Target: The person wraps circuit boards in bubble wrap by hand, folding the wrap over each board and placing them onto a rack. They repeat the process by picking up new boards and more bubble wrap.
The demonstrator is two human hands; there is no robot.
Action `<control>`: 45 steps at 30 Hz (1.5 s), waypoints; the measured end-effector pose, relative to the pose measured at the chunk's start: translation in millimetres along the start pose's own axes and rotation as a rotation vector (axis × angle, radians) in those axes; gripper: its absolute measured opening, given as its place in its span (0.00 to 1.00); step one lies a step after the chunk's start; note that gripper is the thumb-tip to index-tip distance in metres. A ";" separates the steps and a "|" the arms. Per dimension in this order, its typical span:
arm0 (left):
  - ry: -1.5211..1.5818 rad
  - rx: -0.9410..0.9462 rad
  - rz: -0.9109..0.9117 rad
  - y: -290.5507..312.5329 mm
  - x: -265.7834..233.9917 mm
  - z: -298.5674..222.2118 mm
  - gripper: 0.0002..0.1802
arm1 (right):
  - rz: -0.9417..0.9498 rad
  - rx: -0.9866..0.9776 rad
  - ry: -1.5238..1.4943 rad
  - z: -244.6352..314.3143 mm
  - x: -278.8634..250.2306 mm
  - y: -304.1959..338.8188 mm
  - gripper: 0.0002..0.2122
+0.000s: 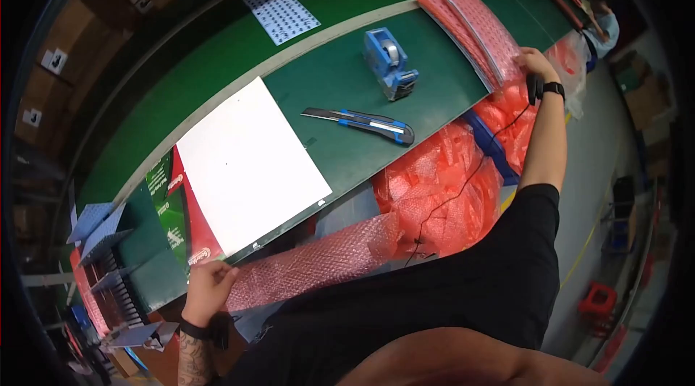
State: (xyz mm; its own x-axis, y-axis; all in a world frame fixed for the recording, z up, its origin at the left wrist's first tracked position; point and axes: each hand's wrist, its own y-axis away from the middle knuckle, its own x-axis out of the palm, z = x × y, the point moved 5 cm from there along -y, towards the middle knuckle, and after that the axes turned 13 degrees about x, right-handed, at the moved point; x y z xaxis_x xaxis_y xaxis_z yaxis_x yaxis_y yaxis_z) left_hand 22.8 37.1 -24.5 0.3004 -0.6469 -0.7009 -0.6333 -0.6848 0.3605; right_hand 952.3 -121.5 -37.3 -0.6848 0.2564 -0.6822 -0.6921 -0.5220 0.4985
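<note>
At the front edge of the bench, my left hand (208, 288) is closed with its fingers curled. It is beside the end of a long pink bubble-wrap sleeve (311, 263), and what is in the fingers is hidden. My right hand (536, 64) reaches far right and grips the near end of a flat panel in pink bubble wrap (481, 27). That panel lies on another wrapped one (452, 27). Between my hands, a white sheet (250, 161) lies flat, its lower edge near my left hand. A blue and black utility knife (362, 124) rests beside it with its blade out.
A blue tape dispenser (391, 64) stands on the green bench (318, 85). Beyond the rail lies a printed sheet (281, 13). Red bubble wrap (441, 183) fills the space below the bench edge, crossed by a black cable. Another person (602, 31) is at the far right, above a red stool (598, 303).
</note>
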 end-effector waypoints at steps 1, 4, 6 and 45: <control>0.033 -0.040 0.025 15.3 2.4 2.0 0.10 | -0.242 0.016 0.105 8.9 -5.2 6.4 0.28; 0.101 -0.128 0.051 50.8 15.8 28.2 0.12 | -0.804 -0.160 0.262 92.3 15.5 54.3 0.23; -0.170 -0.170 0.294 83.5 36.1 77.0 0.12 | -0.478 -0.587 0.012 215.7 90.3 140.3 0.22; 0.776 -0.259 -1.474 228.1 82.7 107.3 0.37 | 0.523 -0.650 -0.276 440.7 335.0 -3.5 0.11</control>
State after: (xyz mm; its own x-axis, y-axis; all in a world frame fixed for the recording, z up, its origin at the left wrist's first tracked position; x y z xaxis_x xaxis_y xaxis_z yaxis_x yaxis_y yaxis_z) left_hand -173.3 -136.6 -66.2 0.7927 0.6028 -0.0904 0.5892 -0.7958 -0.1400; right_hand 624.7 324.8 -31.9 -0.9667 -0.0016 -0.2559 -0.0648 -0.9659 0.2508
